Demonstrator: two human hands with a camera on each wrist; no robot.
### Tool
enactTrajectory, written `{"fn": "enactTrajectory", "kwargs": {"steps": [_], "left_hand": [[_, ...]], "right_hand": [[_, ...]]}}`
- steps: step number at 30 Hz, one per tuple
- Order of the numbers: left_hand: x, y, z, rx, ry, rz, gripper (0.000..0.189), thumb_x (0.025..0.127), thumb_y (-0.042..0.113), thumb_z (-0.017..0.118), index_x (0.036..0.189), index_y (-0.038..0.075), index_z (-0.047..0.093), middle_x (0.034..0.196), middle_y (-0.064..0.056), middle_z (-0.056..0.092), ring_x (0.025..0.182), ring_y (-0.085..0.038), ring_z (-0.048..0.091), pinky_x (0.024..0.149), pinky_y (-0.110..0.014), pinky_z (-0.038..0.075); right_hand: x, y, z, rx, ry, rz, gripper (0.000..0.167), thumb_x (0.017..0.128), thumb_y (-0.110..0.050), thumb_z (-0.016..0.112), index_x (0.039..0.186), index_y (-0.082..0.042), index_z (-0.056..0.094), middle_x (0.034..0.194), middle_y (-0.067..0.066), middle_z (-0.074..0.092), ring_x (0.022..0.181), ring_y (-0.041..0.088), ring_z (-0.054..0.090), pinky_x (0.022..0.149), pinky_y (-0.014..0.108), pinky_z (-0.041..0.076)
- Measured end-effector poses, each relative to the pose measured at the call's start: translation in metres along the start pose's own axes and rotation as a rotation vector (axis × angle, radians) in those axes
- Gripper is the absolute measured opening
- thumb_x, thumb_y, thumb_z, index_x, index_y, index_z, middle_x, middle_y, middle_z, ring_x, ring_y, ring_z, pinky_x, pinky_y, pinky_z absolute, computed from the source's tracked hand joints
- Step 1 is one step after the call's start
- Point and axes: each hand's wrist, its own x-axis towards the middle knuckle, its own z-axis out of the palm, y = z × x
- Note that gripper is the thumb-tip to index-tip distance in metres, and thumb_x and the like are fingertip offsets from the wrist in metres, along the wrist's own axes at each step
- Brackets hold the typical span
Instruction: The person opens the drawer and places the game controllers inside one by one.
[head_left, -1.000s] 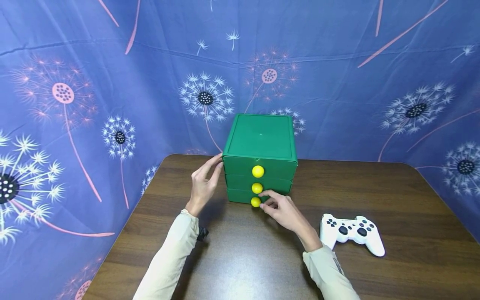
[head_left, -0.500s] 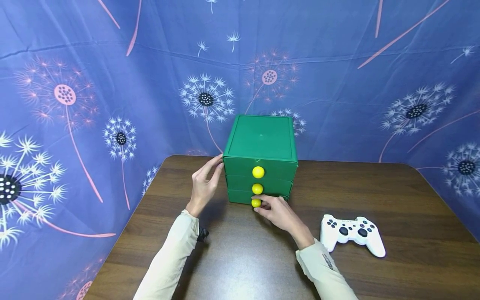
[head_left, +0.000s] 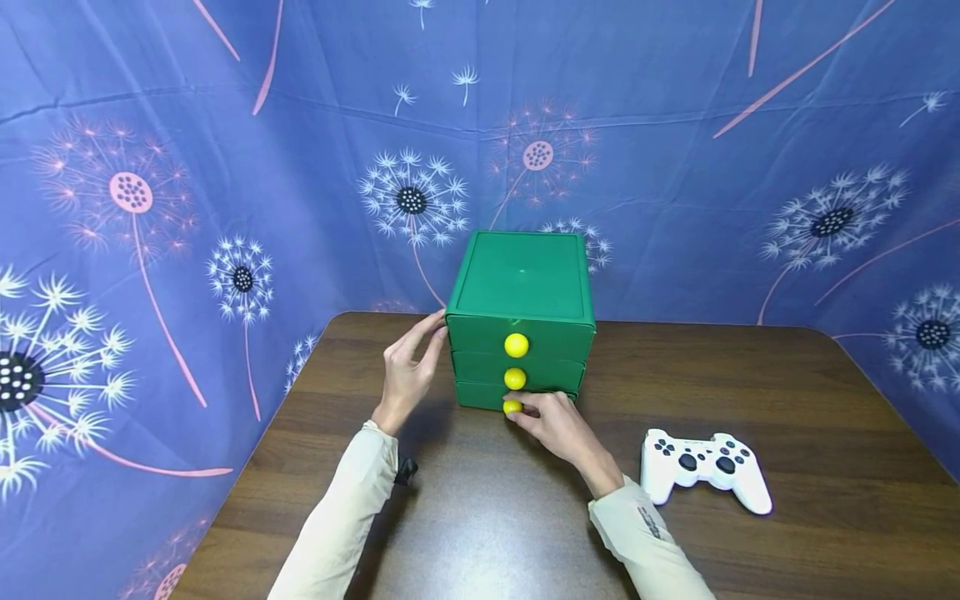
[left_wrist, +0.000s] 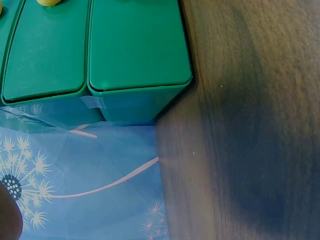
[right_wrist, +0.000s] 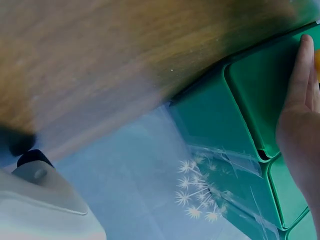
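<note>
A green plastic drawer unit with three stacked drawers stands near the back of the table. Round yellow knobs mark its fronts: a top knob, a middle knob and a bottom knob. My right hand pinches the bottom knob between thumb and index finger. At the unit's upper left front edge, the extended fingers of my left hand touch its side. In the right wrist view, a narrow dark gap shows at the corner of the bottom drawer front.
A white game controller lies right of my right forearm on the brown wooden table. Behind the table hangs a blue cloth with dandelion prints. Clear tape runs along the unit's side.
My right hand has moved slightly left and its thumb and index finger have closed round the bottom knob. The left hand has stayed at the unit's left edge.
</note>
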Motion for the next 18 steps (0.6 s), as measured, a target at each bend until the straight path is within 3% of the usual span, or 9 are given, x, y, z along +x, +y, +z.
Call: {"fn": "enactTrajectory", "kwargs": {"steps": [7, 18], "left_hand": [[0.001, 0.001, 0.0, -0.016, 0.005, 0.008, 0.043, 0.084, -0.021, 0.073, 0.124, -0.005, 0.071, 0.113, -0.017, 0.075, 0.098, -0.035, 0.074, 0.095, -0.032, 0.058], [-0.001, 0.0, -0.001, -0.012, -0.003, 0.002, 0.044, 0.085, -0.023, 0.072, 0.125, -0.005, 0.07, 0.114, -0.016, 0.075, 0.1, -0.031, 0.074, 0.094, -0.032, 0.059]], "right_hand": [[-0.005, -0.001, 0.001, 0.006, -0.002, -0.009, 0.022, 0.095, -0.01, 0.077, 0.116, -0.007, 0.079, 0.104, 0.001, 0.078, 0.091, 0.012, 0.073, 0.078, 0.029, 0.062], [-0.014, -0.005, 0.002, 0.024, 0.006, -0.019, 0.024, 0.094, -0.009, 0.078, 0.118, -0.007, 0.079, 0.107, 0.001, 0.077, 0.089, 0.008, 0.072, 0.078, 0.027, 0.061]]}}
